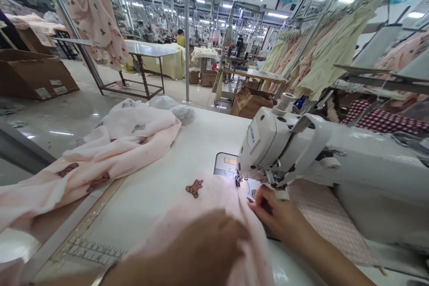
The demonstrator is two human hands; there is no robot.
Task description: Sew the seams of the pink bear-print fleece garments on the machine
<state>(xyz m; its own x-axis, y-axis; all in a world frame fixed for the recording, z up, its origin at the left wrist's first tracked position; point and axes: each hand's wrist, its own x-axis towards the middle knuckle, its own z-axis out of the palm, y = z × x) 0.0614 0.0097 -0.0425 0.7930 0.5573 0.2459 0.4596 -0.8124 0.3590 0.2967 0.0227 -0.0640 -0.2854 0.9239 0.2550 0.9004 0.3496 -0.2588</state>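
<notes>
Looks barely started to me, no finished stitching I can make out and most of the pink cloth (pixel 216 193) sitting this side of the sewing machine (pixel 264 143), fingers of the right hand (pixel 279 216) curled by its edge, left hand (pixel 211 243) blurry on top, can't tell if either's gripping.

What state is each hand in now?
Left hand: on pink fabric, blurred; grip cannot be told.
Right hand: curled by the fabric's edge; hold unclear.
</notes>
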